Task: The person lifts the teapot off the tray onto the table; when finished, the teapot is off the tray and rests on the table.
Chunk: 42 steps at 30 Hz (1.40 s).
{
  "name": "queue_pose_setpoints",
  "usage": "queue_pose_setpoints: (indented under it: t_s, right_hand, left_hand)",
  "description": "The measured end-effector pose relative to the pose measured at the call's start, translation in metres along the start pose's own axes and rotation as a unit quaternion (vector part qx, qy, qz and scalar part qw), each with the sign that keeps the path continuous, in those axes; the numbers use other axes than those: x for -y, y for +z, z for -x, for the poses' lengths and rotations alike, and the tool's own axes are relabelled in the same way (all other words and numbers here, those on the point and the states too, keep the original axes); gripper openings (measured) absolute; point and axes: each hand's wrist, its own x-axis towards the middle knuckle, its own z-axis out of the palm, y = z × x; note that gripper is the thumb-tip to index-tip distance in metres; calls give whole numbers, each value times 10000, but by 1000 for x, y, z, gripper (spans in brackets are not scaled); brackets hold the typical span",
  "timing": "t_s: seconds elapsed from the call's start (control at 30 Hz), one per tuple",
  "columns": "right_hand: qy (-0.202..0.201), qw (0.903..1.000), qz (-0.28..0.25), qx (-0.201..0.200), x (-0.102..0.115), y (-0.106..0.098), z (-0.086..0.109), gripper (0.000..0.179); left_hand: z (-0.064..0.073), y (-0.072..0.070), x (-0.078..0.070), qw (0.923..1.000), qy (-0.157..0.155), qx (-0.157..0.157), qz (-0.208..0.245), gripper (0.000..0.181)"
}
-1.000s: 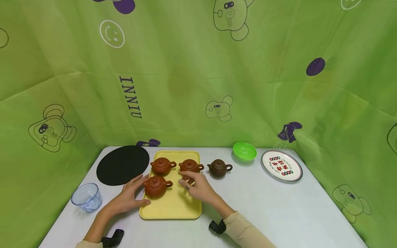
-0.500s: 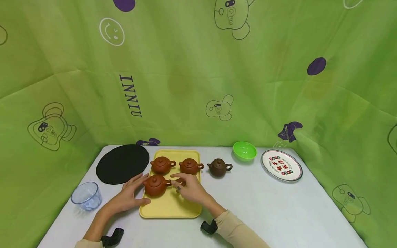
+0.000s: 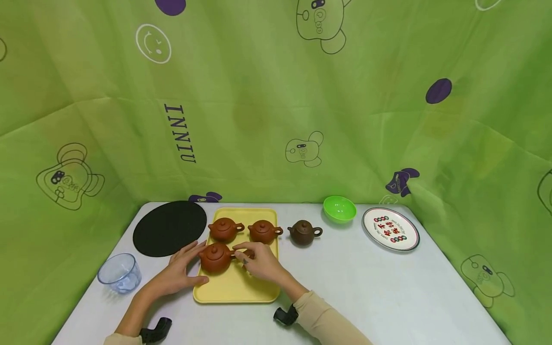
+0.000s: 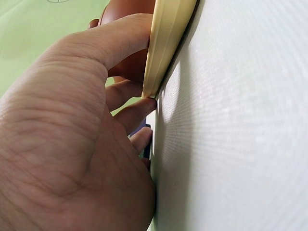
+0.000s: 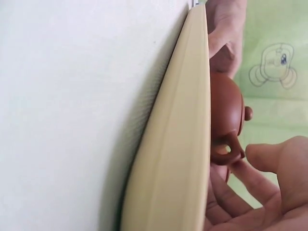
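"front teapot (image 3: 213, 260): where is it, taking the largest things first?"

"a green cloth (image 3: 250, 110) hangs behind a white desk (image 3: 366, 297). on the desk a yellow tray (image 3: 237, 293) carries that reddish-brown teapot, upright, towards the tray's nine o'clock edge."

"and around it, with that teapot as the clock's centre?"

"a black mat (image 3: 170, 229) at ten, just beside the tray, and a patterned plate (image 3: 391, 230) a little before three, well apart."

"the hands?"

"the left hand (image 3: 176, 277) is at half past eight, spread wide, thumb at the tray's rim. the right hand (image 3: 263, 262) is at three, narrowed, thumb and forefinger at the front teapot's handle; i cannot tell whether they pinch it."

"anything smaller?"

"a clear glass bowl (image 3: 120, 274) near nine. on the tray, a back-left teapot (image 3: 224, 231) just past twelve and a back-right teapot (image 3: 262, 231) at two. off it, a dark teapot (image 3: 303, 234) and a green bowl (image 3: 339, 211), both between two and three."
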Motion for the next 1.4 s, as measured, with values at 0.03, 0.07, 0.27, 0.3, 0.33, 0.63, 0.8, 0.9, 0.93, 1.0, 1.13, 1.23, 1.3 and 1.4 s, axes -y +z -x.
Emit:
queue_pose_setpoints:
  t_s: [0.03, 0.07, 0.27, 0.3, 0.33, 0.63, 0.8, 0.9, 0.93, 1.0, 1.13, 1.23, 1.3, 1.4]
  right_hand:
    - [22, 10000, -16, 1, 0, 1, 0, 30]
    - [32, 10000, -35, -4, 1, 1, 0, 30]
    - [65, 10000, 22, -58, 4, 4, -1, 29]
    - [64, 9999, 40, -69, 4, 4, -1, 29]
    - [69, 9999, 72, -79, 4, 5, -1, 29]
    - [203, 9997, 36, -152, 1, 8, -3, 26]
    - [217, 9994, -38, -259, 1, 10, -4, 23]
    - [247, 9992, -100, -312, 0, 11, -4, 22]
    - [267, 9990, -130, -327, 0, 11, -4, 22]
    - [317, 9987, -188, -358, 1, 11, -3, 22]
    - [402, 9981, -203, -416, 3, 11, -3, 22]
    - [420, 9979, -197, -452, 3, 12, -2, 22]
    - [431, 9976, -224, -487, 3, 12, -2, 21]
    - [467, 9972, -241, -524, 4, 13, -1, 22]
  left_hand:
    - [0, 0, 0, 10000, -14, 10, 7, 86]
    - [0, 0, 0, 10000, -30, 21, 10, 86]
    - [-1, 1, 0, 9999, -88, 57, 13, 87]
    - [-1, 1, 0, 9999, -94, 59, 15, 86]
    - [-1, 1, 0, 9999, -98, 60, 15, 86]
    - [0, 0, -2, 10000, -88, 27, 31, 85]
    - [0, 0, -2, 10000, -70, 7, 48, 84]
    - [0, 0, -2, 10000, -68, 8, 58, 85]
    - [0, 0, -2, 10000, -65, 5, 59, 85]
    - [1, 0, -2, 10000, -47, -3, 58, 84]
    - [1, 0, -2, 10000, -17, -21, 46, 84]
    - [1, 0, -1, 10000, -23, -20, 41, 84]
    - [1, 0, -1, 10000, -28, -19, 35, 84]
    - [0, 1, -1, 10000, -15, -27, 24, 85]
